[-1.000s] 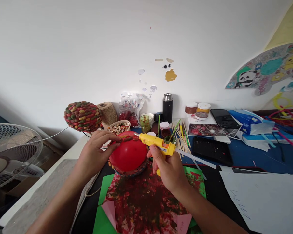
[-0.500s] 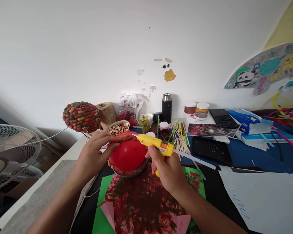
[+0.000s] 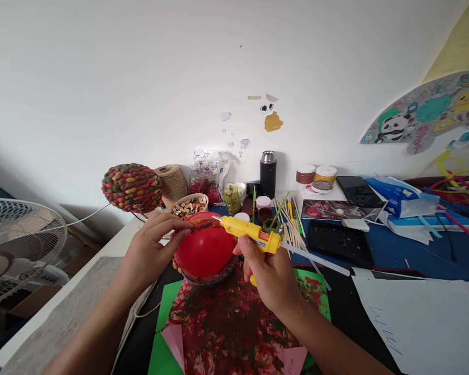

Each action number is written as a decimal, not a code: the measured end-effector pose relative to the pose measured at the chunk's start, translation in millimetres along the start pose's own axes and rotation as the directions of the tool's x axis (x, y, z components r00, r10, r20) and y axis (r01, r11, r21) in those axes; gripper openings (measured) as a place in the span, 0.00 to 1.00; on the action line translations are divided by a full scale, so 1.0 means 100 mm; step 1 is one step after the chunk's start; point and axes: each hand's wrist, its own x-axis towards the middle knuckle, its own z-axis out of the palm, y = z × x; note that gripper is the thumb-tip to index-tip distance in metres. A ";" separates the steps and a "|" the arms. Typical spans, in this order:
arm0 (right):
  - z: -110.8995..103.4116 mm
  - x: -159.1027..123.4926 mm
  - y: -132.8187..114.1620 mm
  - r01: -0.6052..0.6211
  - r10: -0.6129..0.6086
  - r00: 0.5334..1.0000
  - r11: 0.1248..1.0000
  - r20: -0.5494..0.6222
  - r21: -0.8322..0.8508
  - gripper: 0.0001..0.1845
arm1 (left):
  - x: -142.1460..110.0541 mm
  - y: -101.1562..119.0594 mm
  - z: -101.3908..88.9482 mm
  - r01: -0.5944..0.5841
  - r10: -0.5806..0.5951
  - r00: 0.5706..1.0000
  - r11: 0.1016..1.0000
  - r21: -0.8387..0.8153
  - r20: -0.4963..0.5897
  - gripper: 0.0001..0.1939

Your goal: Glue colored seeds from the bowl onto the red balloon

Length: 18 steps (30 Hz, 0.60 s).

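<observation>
A red balloon [image 3: 207,249] rests in a round patterned bowl [image 3: 214,280], with small brown and orange shell-like pieces [image 3: 205,224] along its upper edge. At the balloon's upper left, my left hand [image 3: 153,250] has its thumb and fingertips drawn together at these pieces; whatever they pinch is hidden. My right hand [image 3: 275,273] is wrapped around a yellow hot glue gun [image 3: 247,232], whose metal nozzle points left at the row of pieces. A translucent glue stick [image 3: 316,258] sticks out of its back.
Paint-smeared paper [image 3: 234,323] lies under the bowl. Behind stand a shell-filled bowl [image 3: 191,204], twine [image 3: 172,182], paint jars [image 3: 264,213], wooden sticks [image 3: 293,229] and a black bottle [image 3: 268,174]. A decorated ball [image 3: 132,187] and fan [image 3: 19,255] are left; a black tray [image 3: 340,244] is right.
The view has shifted very slightly. Both hands stay almost in place, with the glue gun's nozzle still beside the pieces on the balloon.
</observation>
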 end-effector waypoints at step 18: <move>-0.08 -0.03 0.05 0.067 -0.072 0.994 0.996 -0.079 -0.059 0.38 | -0.26 1.29 0.02 0.437 0.137 0.837 0.415 -0.798 0.529 0.31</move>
